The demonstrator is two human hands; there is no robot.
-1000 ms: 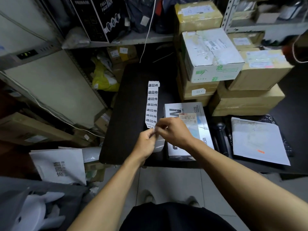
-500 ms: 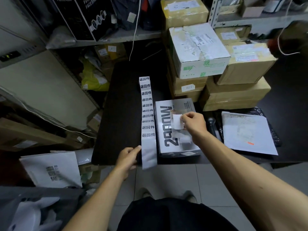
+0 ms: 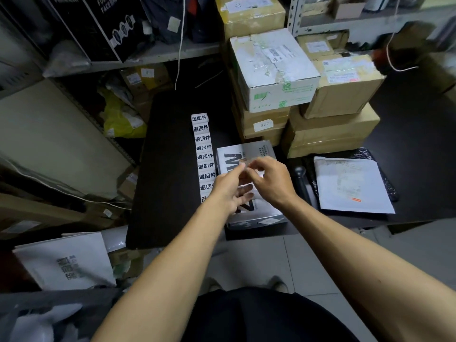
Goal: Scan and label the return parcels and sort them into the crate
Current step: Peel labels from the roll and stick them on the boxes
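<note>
I see both hands over a grey box (image 3: 249, 154) with big black letters on top. The box lies flat on the black table (image 3: 170, 169), close to the table's front edge. The right hand (image 3: 270, 182) has its fingers curled, and its fingertips pinch a small white sticker (image 3: 254, 172) just above the box top. The left hand (image 3: 228, 187) reaches in beside it. Its thumb and first finger meet the same sticker, and its other fingers spread out loosely over the box. The hands are blurry, so I cannot tell how much of the sticker touches the box.

A long strip of labels (image 3: 203, 151) with black print lies flat on the table, just beside the left side of the box. It runs from the middle of the table toward the front edge. Behind the box, cardboard parcels (image 3: 330, 129) are stacked at the back of the table, with a white carton (image 3: 274, 70) on top. A flat white mailer bag (image 3: 350, 186) lies near the table's front right corner.
</note>
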